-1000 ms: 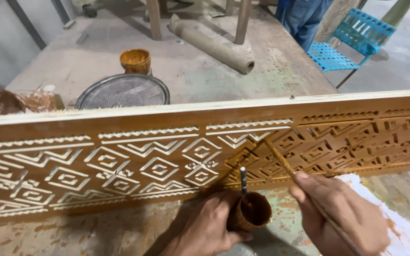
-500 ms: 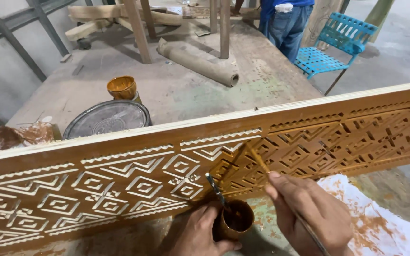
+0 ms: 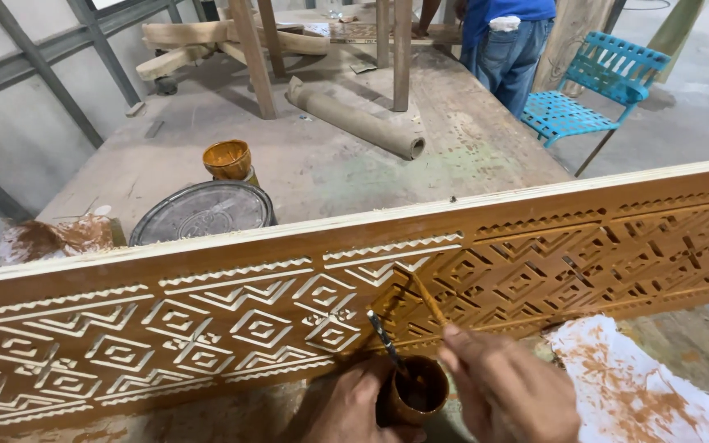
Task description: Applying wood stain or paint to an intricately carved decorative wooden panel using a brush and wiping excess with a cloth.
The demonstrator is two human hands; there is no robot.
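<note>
Head camera view, looking down across a long carved wooden panel with raised diamond and zigzag patterns (image 3: 207, 328), standing on edge along a worn, paint-flecked wooden counter (image 3: 322, 164). Compared with a second ago, the view has tilted upward, so more of the workshop behind shows, and the thin wooden-handled brush (image 3: 422, 295) has travelled left along the carving. Its tip now rests where the stained part meets the unstained part, which suggests the colouring is creeping leftward, section by section.

The panel's right half is a deep, glossy orange-brown, wet-looking down into the grooves. The left half has a brown face, but its cut lines remain pale bare wood, so much of the carving appears yet to be filled. The top edge is raw and light all along.

At the bottom centre, the left hand (image 3: 346, 410) is wrapped around a small round brown cup of stain (image 3: 412, 398), held just in front of the panel; a second dark-handled brush (image 3: 387, 344) stands in it. The right hand (image 3: 506, 394) pinches the working brush, fingers closed on its handle.

To the right lies white paper blotched with orange stain (image 3: 650, 394). Beyond the panel sit a round grey metal lid (image 3: 203, 212), an orange-stained pot (image 3: 227, 158), a roll of brown paper (image 3: 354, 119), a stained crumpled rag (image 3: 55, 238), a blue chair (image 3: 596, 90), and a person in blue jeans (image 3: 510, 49).
</note>
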